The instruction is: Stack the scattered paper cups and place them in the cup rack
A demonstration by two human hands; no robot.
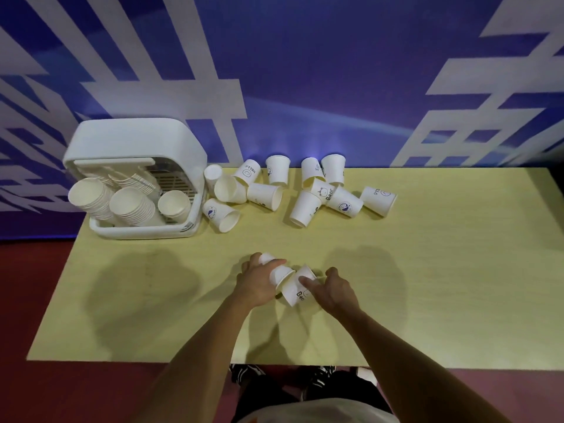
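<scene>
In front of the cup rack [134, 141], the left hand [259, 283] grips a paper cup [280, 272] — the right hand [335, 290] pinches the "Bear" cup [295, 290] beside it.

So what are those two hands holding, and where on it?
Each holds a paper cup by its side wall: the left hand grips a white cup, the right hand the cup printed Bear.

**Around the work: table, wall, floor**

A pale yellow table [427, 270] with a faint wood grain fills the middle of the view; soft grey shadows lie on its near half. Behind its far edge stands a blue wall [305, 56] crossed by broad white strokes [213, 96]. A dark red floor [45, 300] shows to the left and in front; black-and-white shoes [247, 372] stand on it just under the table's near edge.
</scene>
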